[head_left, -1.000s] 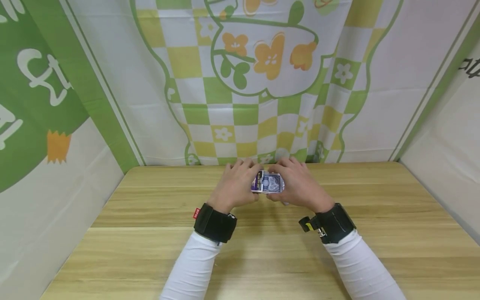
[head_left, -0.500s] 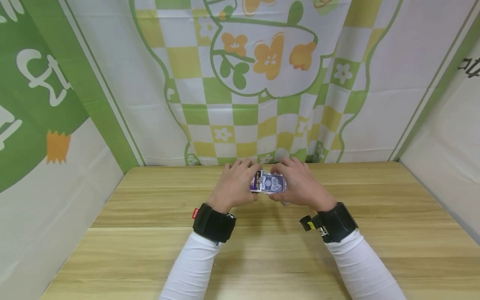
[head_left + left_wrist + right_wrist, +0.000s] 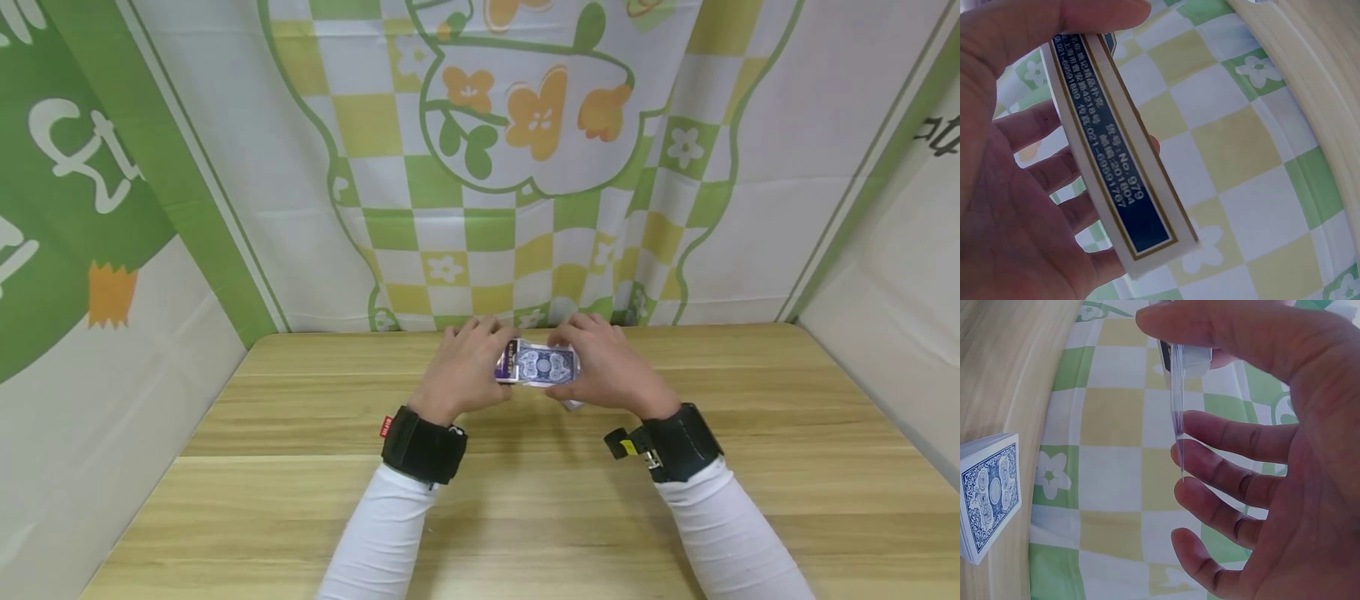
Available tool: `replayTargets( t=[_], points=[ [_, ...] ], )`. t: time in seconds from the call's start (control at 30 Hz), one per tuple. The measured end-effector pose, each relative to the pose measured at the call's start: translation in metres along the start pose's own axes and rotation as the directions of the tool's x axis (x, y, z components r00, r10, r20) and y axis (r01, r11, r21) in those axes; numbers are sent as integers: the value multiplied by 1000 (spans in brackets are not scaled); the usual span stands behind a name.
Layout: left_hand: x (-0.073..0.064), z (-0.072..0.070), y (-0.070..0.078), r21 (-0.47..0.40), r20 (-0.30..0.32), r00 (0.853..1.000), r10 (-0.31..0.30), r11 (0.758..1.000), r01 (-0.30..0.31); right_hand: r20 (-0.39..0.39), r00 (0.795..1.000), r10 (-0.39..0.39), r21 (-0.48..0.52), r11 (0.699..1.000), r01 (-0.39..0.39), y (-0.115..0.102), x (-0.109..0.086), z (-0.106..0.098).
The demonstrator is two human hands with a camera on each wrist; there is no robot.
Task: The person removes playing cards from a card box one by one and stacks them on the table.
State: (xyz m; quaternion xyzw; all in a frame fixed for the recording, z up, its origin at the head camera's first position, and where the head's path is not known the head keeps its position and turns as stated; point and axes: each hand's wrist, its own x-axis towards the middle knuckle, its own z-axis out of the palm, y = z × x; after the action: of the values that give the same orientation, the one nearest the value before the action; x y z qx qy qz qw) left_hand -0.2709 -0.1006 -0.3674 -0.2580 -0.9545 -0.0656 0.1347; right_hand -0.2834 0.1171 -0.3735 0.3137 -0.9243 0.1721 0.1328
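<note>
My left hand [image 3: 463, 367] grips a playing-card box [image 3: 506, 363], dark and purple on its face. In the left wrist view the narrow printed side of the box [image 3: 1116, 156] shows between thumb and fingers. Out of its right end protrude blue-backed playing cards [image 3: 545, 365]. My right hand [image 3: 613, 371] pinches these cards by their edges. Seen edge-on in the right wrist view, the cards [image 3: 1177, 394] look like a thin layer between thumb and fingertips. How deep they sit in the box is hidden.
A stack of blue-backed cards [image 3: 991, 494] lies on the wooden table [image 3: 525, 517], mostly hidden under my right hand in the head view. Behind the table's far edge hangs a checkered, flowered curtain [image 3: 495, 229].
My right hand has moved slightly right and my left hand slightly left. More of the blue card back shows between the box and the right hand.
</note>
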Motion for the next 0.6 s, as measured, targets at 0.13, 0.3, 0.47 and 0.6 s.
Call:
replayTargets(
  t=[0.13,0.3,0.47,0.6],
  points=[
    [0,0,-1,-7,-11,1000,-2,1000,2,1,1000,5,1,1000,-5,1,0,-1],
    [-1,0,-3,-13,-23,1000,-4,1000,4,5,1000,11,5,1000,-11,2,-1,-3],
    [-1,0,-4,-23,-31,1000,-5,1000,4,11,1000,16,4,1000,-16,3,-2,-5],
    [-1,0,-5,-29,-33,999,-5,1000,4,13,1000,18,2,1000,-18,4,-2,-6]
  ],
)
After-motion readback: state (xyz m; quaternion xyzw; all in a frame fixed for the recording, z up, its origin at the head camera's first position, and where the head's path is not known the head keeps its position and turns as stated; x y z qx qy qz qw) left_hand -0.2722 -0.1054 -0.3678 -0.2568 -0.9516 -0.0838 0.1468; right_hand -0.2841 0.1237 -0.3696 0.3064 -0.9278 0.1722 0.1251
